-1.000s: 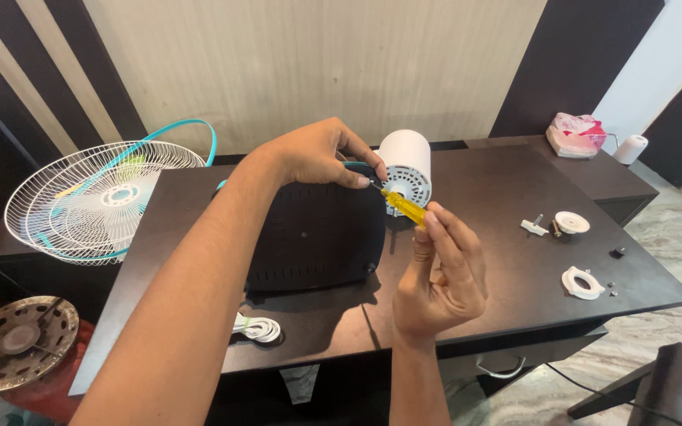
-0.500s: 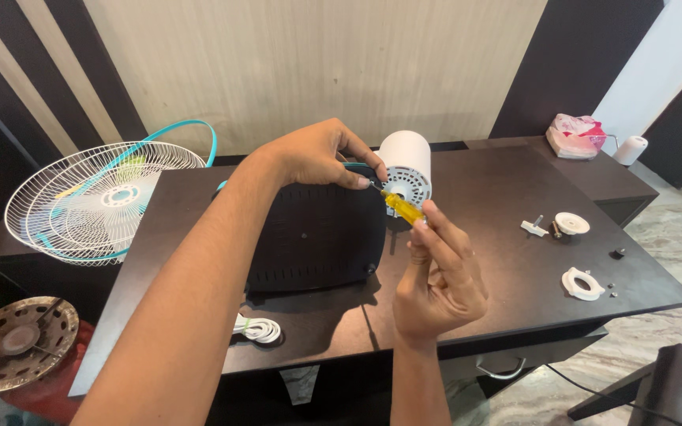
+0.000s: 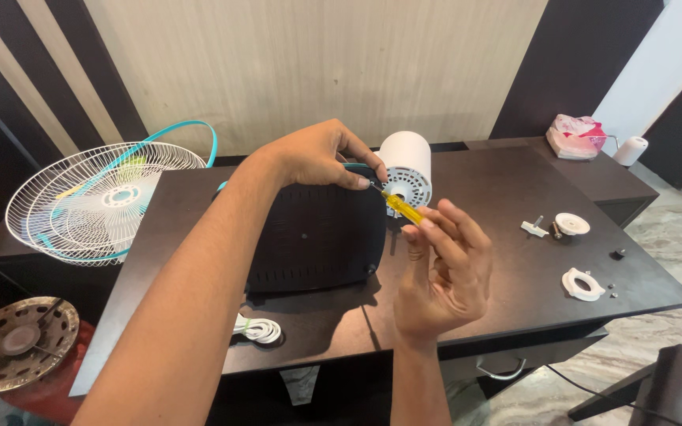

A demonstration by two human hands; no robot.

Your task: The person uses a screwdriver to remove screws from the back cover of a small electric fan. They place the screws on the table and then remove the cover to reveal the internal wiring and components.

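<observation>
A black fan base (image 3: pixel 309 237) lies on its side on the dark wooden desk (image 3: pixel 507 272), its vented underside facing me. My left hand (image 3: pixel 317 154) grips the base's top right corner. My right hand (image 3: pixel 440 268) holds a yellow-handled screwdriver (image 3: pixel 402 208) by the handle with thumb and fingertips. The screwdriver's tip points at that same corner, just under my left fingertips. The white cylindrical motor housing (image 3: pixel 406 170) lies right behind the screwdriver.
A white wire fan grille (image 3: pixel 92 197) with a teal rim rests at the desk's left end. A coiled white cord (image 3: pixel 258 329) lies near the front edge. Small white plastic fan parts (image 3: pixel 571 223) and a white ring (image 3: pixel 583 282) sit at the right, with loose screws. A tissue pack (image 3: pixel 575 134) is at the far right.
My right fingers have shifted around the screwdriver handle, rolling it, and have spread out more. My left hand and the base have stayed put.
</observation>
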